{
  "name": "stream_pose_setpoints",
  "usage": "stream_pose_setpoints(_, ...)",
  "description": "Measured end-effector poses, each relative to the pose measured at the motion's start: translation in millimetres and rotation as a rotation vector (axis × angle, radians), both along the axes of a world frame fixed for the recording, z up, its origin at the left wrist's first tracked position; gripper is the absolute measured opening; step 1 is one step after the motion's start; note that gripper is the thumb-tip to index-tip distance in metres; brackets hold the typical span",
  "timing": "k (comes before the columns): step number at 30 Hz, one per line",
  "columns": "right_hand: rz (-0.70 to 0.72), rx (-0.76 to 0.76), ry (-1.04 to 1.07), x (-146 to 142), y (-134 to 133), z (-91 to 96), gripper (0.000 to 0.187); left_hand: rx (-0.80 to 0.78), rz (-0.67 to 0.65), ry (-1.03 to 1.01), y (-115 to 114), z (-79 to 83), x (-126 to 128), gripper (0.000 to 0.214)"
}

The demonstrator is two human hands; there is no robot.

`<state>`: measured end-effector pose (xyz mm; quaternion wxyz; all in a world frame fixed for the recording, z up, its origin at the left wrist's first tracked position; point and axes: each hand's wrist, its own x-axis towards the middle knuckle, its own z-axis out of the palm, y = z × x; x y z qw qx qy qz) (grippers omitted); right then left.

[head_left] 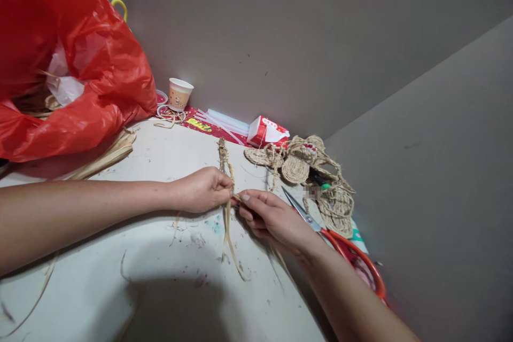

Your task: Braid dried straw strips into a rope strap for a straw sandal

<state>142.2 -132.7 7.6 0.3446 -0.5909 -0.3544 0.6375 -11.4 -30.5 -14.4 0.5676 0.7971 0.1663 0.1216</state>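
Observation:
A braided straw cord lies on the white table, running away from me, with loose strands trailing toward me. My left hand is closed around the cord where the braid ends. My right hand pinches strands of the same cord just to the right, fingers pressed together. The two hands almost touch.
Red-handled scissors lie right of my right hand. Behind them sit several small woven straw sandals, a red and white carton and a paper cup. A red plastic bag with straw fills the left. Grey walls close the corner.

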Motion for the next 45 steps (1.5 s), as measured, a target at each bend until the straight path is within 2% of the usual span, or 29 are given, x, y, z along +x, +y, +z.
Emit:
stream_pose_setpoints(5, 0.068, 0.087, -0.080, 1.6, -2.2, -5.4, 0.033, 0.060, 0.003, 0.004, -0.6, 2.3, -0.7, 0.020)
stream_pose_setpoints(7, 0.103, 0.130, -0.173, 3.0, -3.3, -8.2, 0.036, 0.077, 0.009, -0.001, -0.6, 2.6, -0.9, 0.021)
stream_pose_setpoints(11, 0.151, 0.213, -0.378, 6.5, -4.2, -14.8, 0.030, 0.108, -0.022, -0.001, -0.1, 1.6, -1.0, 0.020)
stream_pose_setpoints(18, 0.044, 0.262, -0.472, -6.6, -5.9, -14.8, 0.029, 0.338, 0.056, 0.086, -3.8, 9.1, -2.3, 0.021)
stream_pose_setpoints(20, 0.016, 0.292, -0.534, -15.2, -8.3, -13.5, 0.028, 0.294, 0.066, 0.140, -4.5, 10.3, -2.4, 0.020)
stream_pose_setpoints(25, 0.015, 0.402, -0.799, -30.1, -16.0, -14.7, 0.028, -0.081, -0.011, 0.160, -4.4, 6.4, -2.1, 0.025)
stream_pose_setpoints(28, 0.067, 0.458, -0.973, -33.4, -18.6, -16.4, 0.028, -0.213, -0.003, 0.200, -6.0, 6.5, -2.2, 0.028)
stream_pose_setpoints(34, 0.174, 0.399, -1.330, -39.3, -20.9, -15.2, 0.027, -0.157, 0.033, 0.144, -10.3, 8.7, -1.3, 0.029)
stream_pose_setpoints(38, 0.203, 0.393, -1.451, -43.1, -17.9, -13.4, 0.025, -0.287, 0.162, 0.103, -16.1, 5.4, 1.1, 0.027)
stream_pose_setpoints(42, 0.241, 0.398, -1.505, -52.6, -18.8, -9.0, 0.025, -0.301, 0.276, 0.057, -22.1, 0.3, 3.4, 0.023)
stream_pose_setpoints(45, 0.356, 0.433, -1.418, -58.1, -31.5, 4.5, 0.025, -0.243, 0.280, 0.021, -22.3, -0.9, 3.3, 0.024)
